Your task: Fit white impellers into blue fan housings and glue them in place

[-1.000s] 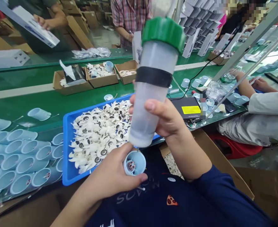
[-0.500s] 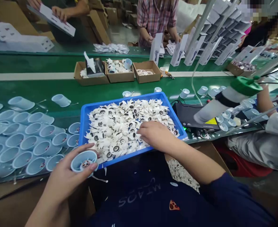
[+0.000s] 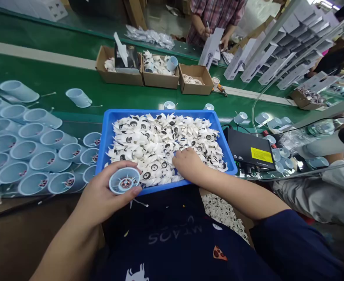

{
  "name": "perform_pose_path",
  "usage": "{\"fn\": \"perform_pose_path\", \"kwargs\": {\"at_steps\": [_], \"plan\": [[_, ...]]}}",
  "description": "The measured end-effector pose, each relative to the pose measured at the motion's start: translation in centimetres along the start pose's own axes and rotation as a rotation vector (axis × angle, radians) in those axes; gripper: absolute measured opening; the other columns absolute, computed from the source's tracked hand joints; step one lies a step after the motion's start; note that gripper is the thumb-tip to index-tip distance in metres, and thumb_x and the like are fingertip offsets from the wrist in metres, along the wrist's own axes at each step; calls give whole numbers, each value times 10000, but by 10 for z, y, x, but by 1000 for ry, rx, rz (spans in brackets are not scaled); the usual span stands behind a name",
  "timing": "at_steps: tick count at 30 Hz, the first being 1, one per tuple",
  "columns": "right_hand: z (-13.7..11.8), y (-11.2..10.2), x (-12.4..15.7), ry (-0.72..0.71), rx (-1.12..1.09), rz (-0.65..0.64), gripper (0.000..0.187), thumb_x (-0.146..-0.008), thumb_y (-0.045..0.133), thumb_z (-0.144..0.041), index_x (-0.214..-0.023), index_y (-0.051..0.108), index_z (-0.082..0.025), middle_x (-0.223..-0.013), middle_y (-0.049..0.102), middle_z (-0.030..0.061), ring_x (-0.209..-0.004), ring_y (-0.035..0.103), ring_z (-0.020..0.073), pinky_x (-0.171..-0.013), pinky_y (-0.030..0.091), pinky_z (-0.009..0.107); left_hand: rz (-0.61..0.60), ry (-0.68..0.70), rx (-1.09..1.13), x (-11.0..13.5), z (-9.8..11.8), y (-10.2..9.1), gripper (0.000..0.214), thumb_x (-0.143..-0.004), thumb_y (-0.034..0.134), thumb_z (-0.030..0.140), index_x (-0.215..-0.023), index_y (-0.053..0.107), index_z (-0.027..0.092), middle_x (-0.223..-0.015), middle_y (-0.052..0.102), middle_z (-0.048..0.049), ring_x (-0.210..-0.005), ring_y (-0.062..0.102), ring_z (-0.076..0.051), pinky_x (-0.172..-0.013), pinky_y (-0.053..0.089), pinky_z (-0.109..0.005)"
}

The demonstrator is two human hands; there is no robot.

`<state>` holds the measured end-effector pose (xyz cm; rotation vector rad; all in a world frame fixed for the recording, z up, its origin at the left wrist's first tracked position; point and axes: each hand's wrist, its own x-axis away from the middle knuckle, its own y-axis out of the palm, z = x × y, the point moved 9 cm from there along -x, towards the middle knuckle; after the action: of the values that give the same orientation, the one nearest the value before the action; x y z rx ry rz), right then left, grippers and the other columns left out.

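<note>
In my left hand point(image 3: 110, 191) is a light-blue fan housing point(image 3: 124, 180), a cup shape held mouth-up, with a copper motor coil at its bottom. My fingers wrap around its outer wall, and a thin wire with a white plug hangs below it. White fan impellers point(image 3: 142, 146) with dark round hubs fill a blue tray point(image 3: 109, 132) in front of me. My right hand point(image 3: 188, 166) reaches over the tray's near rim into the pile, its fingers curled together. The fingertips are hidden among the impellers, so what they grip cannot be seen.
Many blue housings point(image 3: 33, 160) lie in rows at the left. A black power unit point(image 3: 248, 148) stands right of the tray. Beyond are cardboard boxes of parts point(image 3: 160, 80), white cartons point(image 3: 233, 66) and a person in a plaid shirt point(image 3: 215, 15). More impellers lie below point(image 3: 224, 212).
The camera view has tilted down and shifted. My left hand still holds the housing, now turned so its coil shows more fully. My right hand remains in the pile, its fingers deeper among the impellers.
</note>
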<state>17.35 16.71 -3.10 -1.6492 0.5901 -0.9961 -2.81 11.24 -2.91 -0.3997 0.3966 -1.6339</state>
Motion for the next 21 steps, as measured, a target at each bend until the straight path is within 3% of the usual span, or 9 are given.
{"fn": "perform_pose_path", "kwargs": {"at_steps": [2,3,5,7,9,13,17,21], "plan": [[10,-6,6,19,-103,50,242,-920,498,-54,-1073,685,-46,-1101,698,221,-1020,676,303,-930,486,484,51,-6,45,1,2,0,551,-725,784,607,-1114,615,256,-1099,741,-83,-950,725,-288,-792,593,-374],[13,-9,11,7,-287,79,225,-940,525,-124,-1117,656,-78,-1091,695,184,-998,676,272,-909,507,452,71,-1,64,2,3,0,551,-732,787,584,-1130,596,254,-1113,737,-88,-964,722,-289,-787,594,-368],[17,-7,23,-49,-919,94,262,-956,600,-328,-1153,601,-156,-1019,689,91,-911,687,201,-853,548,376,67,52,69,5,8,4,564,-767,762,530,-1211,552,253,-1174,715,-102,-1027,710,-293,-820,592,-367],[13,2,35,-96,-1607,20,413,-886,711,-506,-1137,586,-202,-948,686,27,-824,701,155,-842,574,342,13,135,21,8,15,12,552,-830,682,482,-1305,514,257,-1256,674,-109,-1095,688,-290,-876,578,-370],[3,13,44,-85,-1986,-85,542,-771,835,-552,-1134,608,-220,-958,704,7,-795,716,134,-879,585,340,-41,204,-58,10,21,21,523,-884,603,449,-1366,501,275,-1299,648,-96,-1127,675,-279,-918,562,-367],[-8,23,51,-62,-2173,-158,526,-748,899,-443,-1158,653,-222,-964,743,0,-785,735,106,-886,583,285,-67,303,-199,8,36,32,554,-892,644,483,-1405,515,318,-1298,675,-63,-1140,687,-277,-950,565,-363],[-7,26,48,-45,-2209,-168,467,-721,927,-401,-1046,655,-206,-860,735,-29,-756,739,98,-795,588,225,-55,400,-235,4,52,38,589,-833,731,595,-1339,587,330,-1247,710,-48,-1097,708,-276,-948,576,-364],[-1,31,46,8,-2142,-141,486,-675,944,-433,-971,633,-206,-821,693,-43,-704,684,93,-725,582,238,-46,444,-271,2,60,39,586,-839,715,635,-1324,604,327,-1249,707,-48,-1122,696,-268,-960,564,-348]]}}
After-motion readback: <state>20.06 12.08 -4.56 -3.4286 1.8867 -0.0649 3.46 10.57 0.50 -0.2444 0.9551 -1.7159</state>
